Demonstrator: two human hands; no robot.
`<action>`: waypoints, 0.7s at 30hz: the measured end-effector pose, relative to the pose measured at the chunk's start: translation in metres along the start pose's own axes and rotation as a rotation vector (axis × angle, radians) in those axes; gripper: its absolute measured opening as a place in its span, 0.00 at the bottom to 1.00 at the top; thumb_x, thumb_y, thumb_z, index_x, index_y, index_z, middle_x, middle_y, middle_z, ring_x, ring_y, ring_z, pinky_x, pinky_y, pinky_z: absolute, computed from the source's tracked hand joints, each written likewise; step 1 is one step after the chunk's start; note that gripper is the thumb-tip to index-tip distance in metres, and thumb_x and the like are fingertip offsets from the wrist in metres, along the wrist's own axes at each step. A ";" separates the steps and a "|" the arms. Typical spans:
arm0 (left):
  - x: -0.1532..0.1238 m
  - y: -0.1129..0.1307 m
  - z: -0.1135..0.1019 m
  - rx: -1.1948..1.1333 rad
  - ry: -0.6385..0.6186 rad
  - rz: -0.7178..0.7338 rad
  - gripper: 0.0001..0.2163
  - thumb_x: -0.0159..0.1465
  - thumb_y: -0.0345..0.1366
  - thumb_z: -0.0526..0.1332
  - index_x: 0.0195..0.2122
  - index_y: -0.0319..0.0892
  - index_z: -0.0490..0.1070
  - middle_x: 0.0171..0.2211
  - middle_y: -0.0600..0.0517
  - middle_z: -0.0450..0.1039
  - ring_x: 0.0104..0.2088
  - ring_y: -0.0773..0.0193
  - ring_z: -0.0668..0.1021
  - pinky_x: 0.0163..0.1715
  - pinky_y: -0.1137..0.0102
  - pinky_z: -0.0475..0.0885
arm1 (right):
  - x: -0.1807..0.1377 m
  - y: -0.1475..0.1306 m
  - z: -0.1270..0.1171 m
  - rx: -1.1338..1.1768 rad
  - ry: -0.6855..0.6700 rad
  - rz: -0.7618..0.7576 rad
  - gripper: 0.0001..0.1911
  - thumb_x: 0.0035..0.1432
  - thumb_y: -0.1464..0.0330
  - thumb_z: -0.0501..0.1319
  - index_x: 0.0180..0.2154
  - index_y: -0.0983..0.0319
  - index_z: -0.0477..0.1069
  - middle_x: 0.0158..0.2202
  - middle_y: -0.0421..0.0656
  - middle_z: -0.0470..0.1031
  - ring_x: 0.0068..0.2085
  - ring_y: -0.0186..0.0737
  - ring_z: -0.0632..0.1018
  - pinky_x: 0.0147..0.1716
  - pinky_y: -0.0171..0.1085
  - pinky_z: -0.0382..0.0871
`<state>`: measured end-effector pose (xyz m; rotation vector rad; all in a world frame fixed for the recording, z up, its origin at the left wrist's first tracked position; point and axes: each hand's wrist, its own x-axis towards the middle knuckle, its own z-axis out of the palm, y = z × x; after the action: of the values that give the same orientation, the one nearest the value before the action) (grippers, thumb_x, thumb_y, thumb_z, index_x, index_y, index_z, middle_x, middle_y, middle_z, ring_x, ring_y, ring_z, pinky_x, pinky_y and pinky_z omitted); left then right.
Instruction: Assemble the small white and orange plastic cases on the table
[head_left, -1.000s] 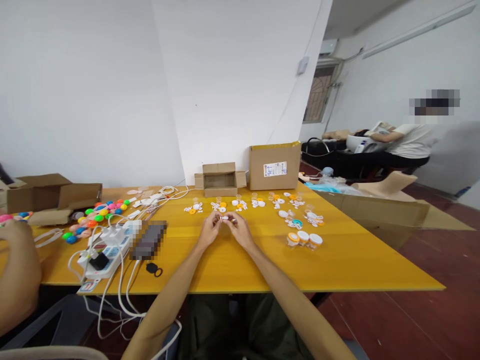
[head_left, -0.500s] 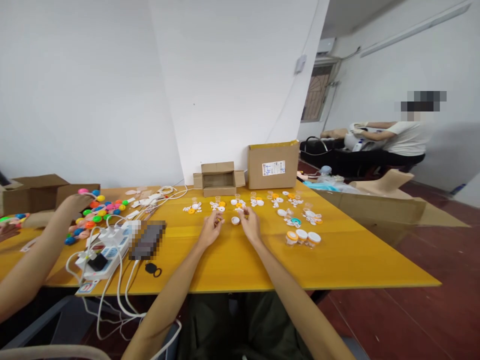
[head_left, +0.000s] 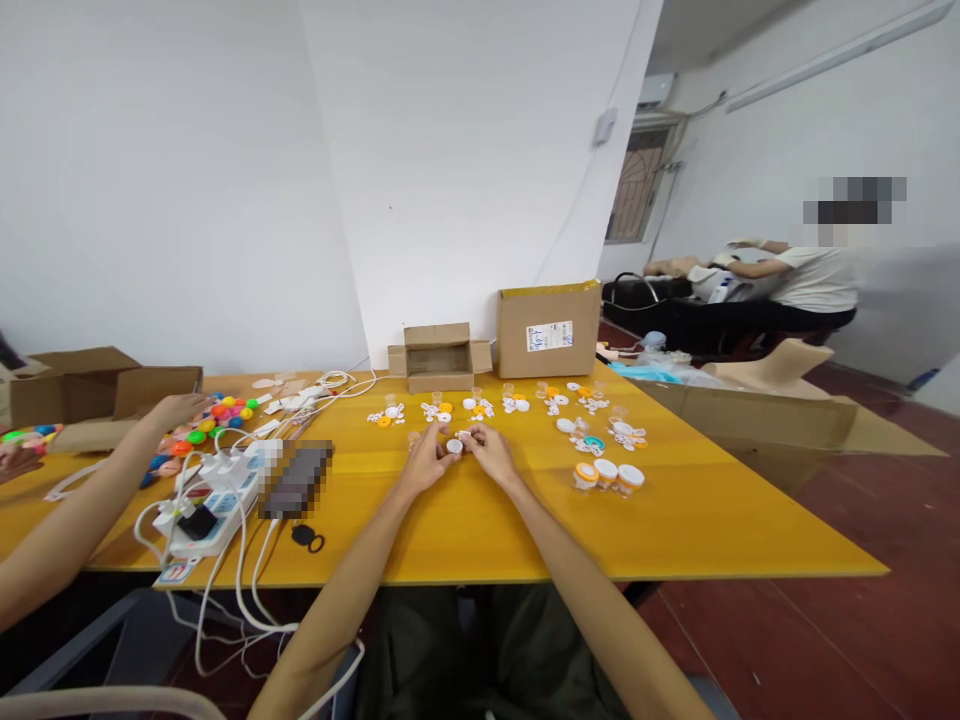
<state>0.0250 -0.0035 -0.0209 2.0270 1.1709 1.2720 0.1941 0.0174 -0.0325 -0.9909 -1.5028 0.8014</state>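
Observation:
My left hand (head_left: 426, 463) is closed on a small round white cap (head_left: 454, 447), gripped at its right side by the fingertips. Just right of it, my right hand (head_left: 491, 455) pinches a small white piece (head_left: 464, 434), too small to identify. Fingertips of both hands nearly meet over the table. A small clear cup (head_left: 413, 438) stands by my left fingers, partly hidden. Beyond the hands lie groups of orange rings and white discs (head_left: 444, 408) with tiny white pieces dotted black. On the right stand several clear jars (head_left: 606, 474) with white and orange lids.
A small open carton (head_left: 439, 380) and a taller closed box (head_left: 549, 335) stand at the back. At left are a power strip (head_left: 214, 520), a phone (head_left: 298, 478), cables and colourful balls (head_left: 196, 437), with another person's arm (head_left: 97, 500) reaching over. Another person (head_left: 814, 285) sits far right.
The white cap has moved from the table between my hands into my left fingers. My right hand has come down and left towards it. The neighbouring person's hand has shifted right over the balls.

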 end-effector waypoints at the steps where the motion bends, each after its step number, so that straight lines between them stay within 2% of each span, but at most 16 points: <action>1: 0.000 0.000 0.000 -0.006 -0.009 0.002 0.18 0.54 0.33 0.68 0.46 0.47 0.70 0.42 0.54 0.75 0.22 0.70 0.72 0.33 0.69 0.71 | 0.000 -0.001 0.000 0.007 -0.007 0.001 0.09 0.52 0.60 0.62 0.27 0.58 0.70 0.23 0.39 0.77 0.25 0.41 0.78 0.28 0.38 0.72; 6: 0.001 0.001 -0.001 0.009 -0.049 -0.007 0.12 0.57 0.33 0.66 0.42 0.45 0.71 0.27 0.58 0.72 0.23 0.67 0.71 0.30 0.71 0.68 | 0.000 -0.005 0.000 0.022 -0.020 -0.024 0.08 0.52 0.61 0.62 0.29 0.59 0.73 0.25 0.40 0.78 0.28 0.42 0.79 0.30 0.38 0.74; 9: 0.001 0.005 -0.001 0.026 -0.066 -0.027 0.10 0.57 0.35 0.66 0.40 0.45 0.72 0.23 0.59 0.69 0.23 0.66 0.70 0.29 0.71 0.67 | 0.001 -0.009 -0.002 -0.022 -0.024 -0.083 0.07 0.53 0.63 0.63 0.31 0.59 0.76 0.30 0.42 0.80 0.31 0.42 0.79 0.34 0.40 0.75; 14: 0.000 0.012 -0.002 0.090 -0.092 -0.065 0.10 0.58 0.34 0.65 0.41 0.43 0.72 0.24 0.59 0.69 0.24 0.67 0.70 0.30 0.72 0.67 | -0.001 -0.013 -0.005 -0.145 -0.086 -0.172 0.08 0.55 0.67 0.62 0.35 0.58 0.80 0.35 0.43 0.80 0.33 0.40 0.78 0.39 0.40 0.74; 21: 0.001 0.014 -0.002 0.102 -0.113 -0.049 0.10 0.57 0.35 0.66 0.40 0.43 0.73 0.28 0.56 0.73 0.26 0.66 0.72 0.31 0.71 0.68 | -0.006 -0.016 -0.005 -0.262 -0.123 -0.240 0.09 0.57 0.71 0.61 0.38 0.56 0.79 0.36 0.42 0.79 0.36 0.40 0.78 0.40 0.39 0.73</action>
<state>0.0290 -0.0095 -0.0090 2.0997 1.2468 1.0798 0.1964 0.0051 -0.0194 -0.9407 -1.8272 0.5096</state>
